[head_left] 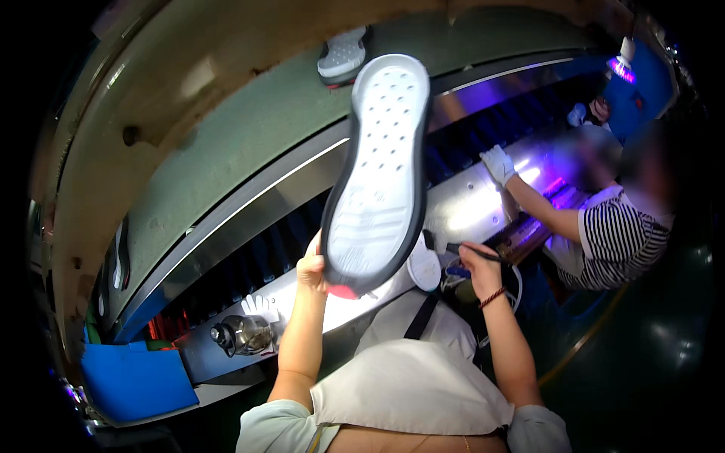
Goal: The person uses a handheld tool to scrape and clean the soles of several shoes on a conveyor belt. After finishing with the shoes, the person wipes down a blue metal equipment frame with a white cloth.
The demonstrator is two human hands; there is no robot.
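White-and-black shoe sole [377, 181] extends upward from the left grip [310, 270], clamped on its lower edge; right grip [481, 270] pinches a slender dark tool [494, 257].

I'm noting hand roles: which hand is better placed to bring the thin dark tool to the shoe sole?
Probably the right hand: it holds the thin dark tool, while the left hand is occupied gripping the shoe sole near its lower end.

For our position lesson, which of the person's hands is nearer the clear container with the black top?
Left. The left hand, gripping the shoe sole, is up and right of the clear container in the picture; the right hand is farther right.
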